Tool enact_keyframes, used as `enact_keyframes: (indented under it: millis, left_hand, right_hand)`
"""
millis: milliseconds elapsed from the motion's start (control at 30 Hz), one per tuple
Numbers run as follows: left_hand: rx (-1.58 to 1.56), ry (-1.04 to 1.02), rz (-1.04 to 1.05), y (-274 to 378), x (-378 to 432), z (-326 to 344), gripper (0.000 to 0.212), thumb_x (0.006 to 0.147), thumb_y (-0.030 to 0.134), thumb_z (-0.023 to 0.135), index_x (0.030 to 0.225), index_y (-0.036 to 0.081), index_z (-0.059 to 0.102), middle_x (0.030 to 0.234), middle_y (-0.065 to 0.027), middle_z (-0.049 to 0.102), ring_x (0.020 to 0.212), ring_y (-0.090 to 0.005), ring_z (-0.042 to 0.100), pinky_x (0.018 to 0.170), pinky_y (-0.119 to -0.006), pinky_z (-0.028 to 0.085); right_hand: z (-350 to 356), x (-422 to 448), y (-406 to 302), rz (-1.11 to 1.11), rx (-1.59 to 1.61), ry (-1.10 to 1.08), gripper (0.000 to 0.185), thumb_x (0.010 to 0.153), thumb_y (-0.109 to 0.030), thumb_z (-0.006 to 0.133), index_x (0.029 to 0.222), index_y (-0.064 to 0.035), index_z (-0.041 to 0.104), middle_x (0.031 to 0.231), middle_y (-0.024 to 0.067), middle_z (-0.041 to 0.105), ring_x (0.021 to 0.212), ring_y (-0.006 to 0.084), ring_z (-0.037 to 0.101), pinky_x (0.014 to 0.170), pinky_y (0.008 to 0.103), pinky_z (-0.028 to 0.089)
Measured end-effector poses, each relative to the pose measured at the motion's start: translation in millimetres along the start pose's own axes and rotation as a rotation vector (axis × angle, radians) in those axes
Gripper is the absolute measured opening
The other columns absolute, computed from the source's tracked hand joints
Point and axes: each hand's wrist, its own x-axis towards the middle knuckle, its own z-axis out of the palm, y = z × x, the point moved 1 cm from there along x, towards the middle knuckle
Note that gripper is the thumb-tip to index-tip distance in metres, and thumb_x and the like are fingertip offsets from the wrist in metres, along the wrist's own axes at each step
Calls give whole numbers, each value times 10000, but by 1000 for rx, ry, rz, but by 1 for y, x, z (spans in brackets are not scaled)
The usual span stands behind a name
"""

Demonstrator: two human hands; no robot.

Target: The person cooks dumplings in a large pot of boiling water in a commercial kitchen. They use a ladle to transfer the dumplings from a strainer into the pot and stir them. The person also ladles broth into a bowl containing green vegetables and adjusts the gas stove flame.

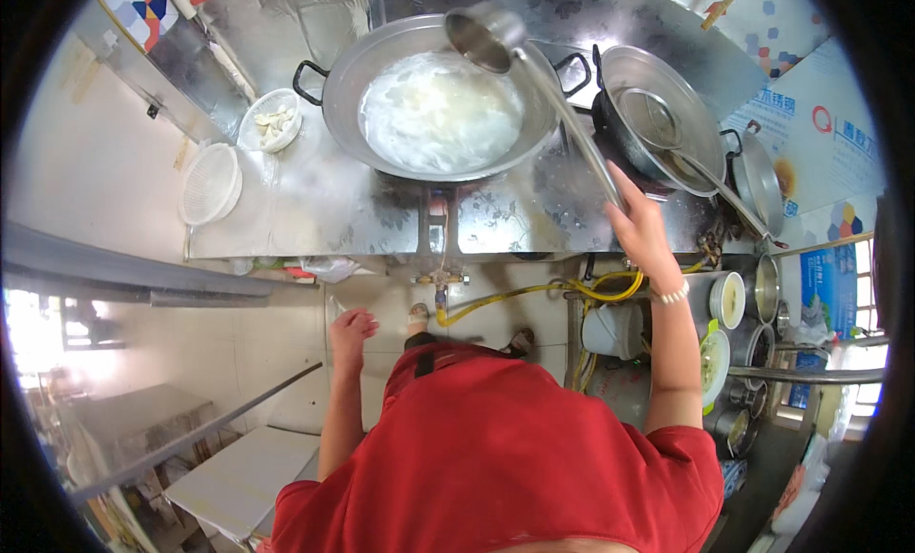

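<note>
A large metal wok (343, 124) stands on the stove counter before me, with bubbling, whitish liquid (439, 117) in it. My right hand (640, 221) grips the long handle of a steel ladle (493, 35). The bowl of the ladle is raised over the far right rim of the wok, above the liquid. Below the counter's front edge, at my left side, my left hand (352, 331) hangs with nothing visible in it, its fingers slightly curled. To the right of the wok sits a second, tilted wok (686, 74), with a wire-mesh skimmer (647, 118) lying in it.
A white plastic basket (270, 121) holding pale dumpling-like pieces and another white basket (211, 183) stand at the left. A yellow gas hose (515, 294) runs from the burner valve (439, 279). Bowls (728, 301) and pots line the right side, near a white bucket (612, 331).
</note>
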Motion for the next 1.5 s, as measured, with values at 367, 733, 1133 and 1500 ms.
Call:
enact_keyframes:
  millis: [367,733,1133,1500]
  left_hand:
    - [-128,60,6,16,52,-86,215,838,99,502,984,-52,547,810,-115,601,665,-181,608,571,-246,490]
    - [-92,58,62,44,92,-97,215,852,114,503,983,-54,538,843,-118,592,688,-176,591,617,-262,495]
    - [-221,-6,135,136,163,-83,251,820,121,558,997,-55,531,855,-132,603,740,-207,601,650,-291,495]
    - [-446,155,23,197,380,-86,380,817,192,588,1018,-104,459,853,-171,550,738,-294,576,655,-384,507]
  right_hand:
    - [-1,77,-10,-235,-402,-177,530,754,-47,545,1266,-58,408,895,225,563,766,384,531,731,414,425]
    - [-12,34,-116,533,106,-535,558,800,-79,472,1337,-65,320,552,-42,392,419,28,361,360,173,308]
    - [49,6,-145,739,689,-366,518,834,-23,503,1323,-38,330,639,-7,457,444,34,369,356,172,307]
    - [120,1,-89,205,0,159,533,766,6,525,1278,5,379,915,106,570,648,99,469,639,220,419]
